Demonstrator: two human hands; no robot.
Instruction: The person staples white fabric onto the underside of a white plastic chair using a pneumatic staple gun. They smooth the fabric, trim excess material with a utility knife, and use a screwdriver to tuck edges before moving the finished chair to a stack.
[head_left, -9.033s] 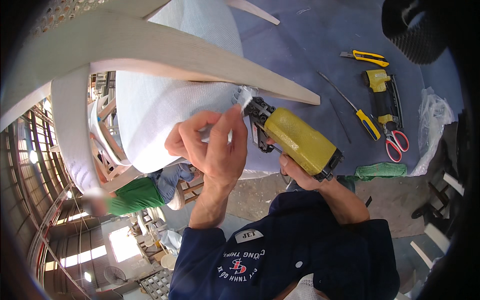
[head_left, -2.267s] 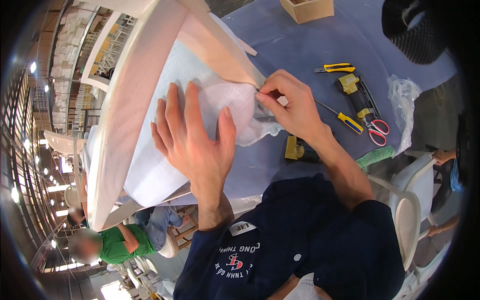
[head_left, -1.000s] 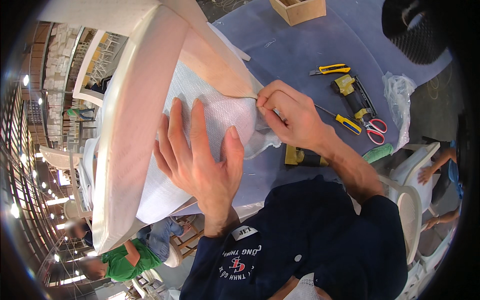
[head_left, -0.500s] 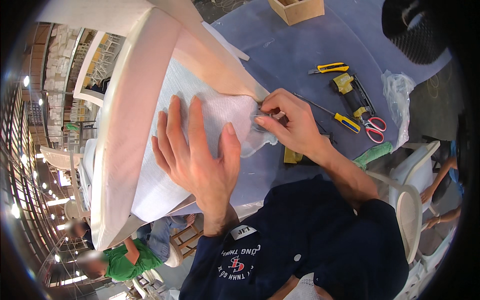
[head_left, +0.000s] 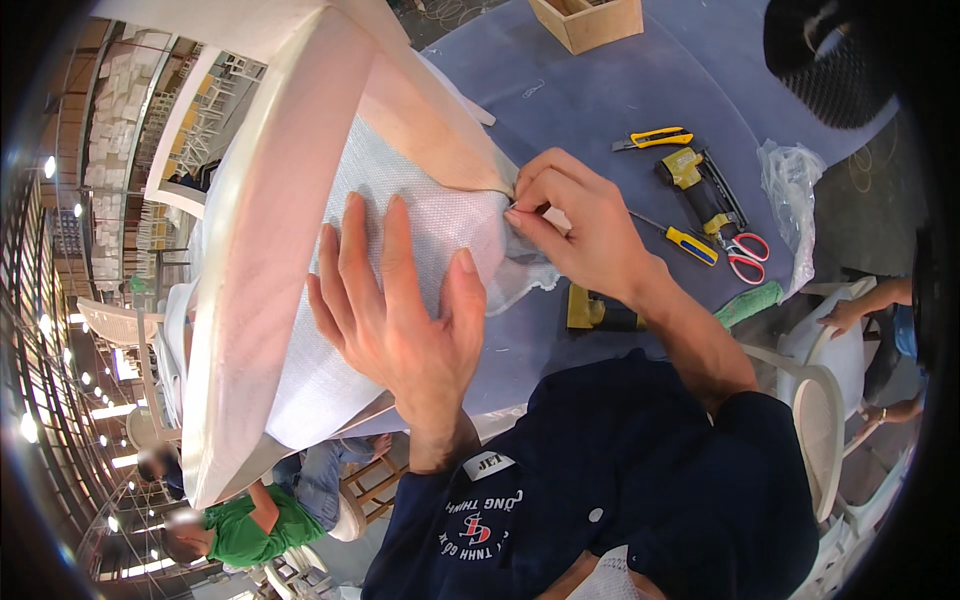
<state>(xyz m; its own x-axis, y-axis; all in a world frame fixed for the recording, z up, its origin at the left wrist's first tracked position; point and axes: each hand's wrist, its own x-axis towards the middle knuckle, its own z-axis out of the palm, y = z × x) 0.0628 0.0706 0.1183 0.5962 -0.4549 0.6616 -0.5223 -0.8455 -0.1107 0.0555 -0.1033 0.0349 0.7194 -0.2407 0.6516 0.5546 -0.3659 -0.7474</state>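
The white woven fabric lies stretched over the underside of a pale wooden chair frame that rests on the blue-covered workbench. The left hand is spread flat, palm pressing the cloth against the frame. The right hand pinches the fabric's loose corner just beside the frame's inner rail, fingertips pressed together. The cloth looks thin, limp and light, likely to slip or wrinkle unless held taut; its free edge seems the best place to grip. Beyond the frame, past the right hand, lie a yellow staple gun and red-handled scissors.
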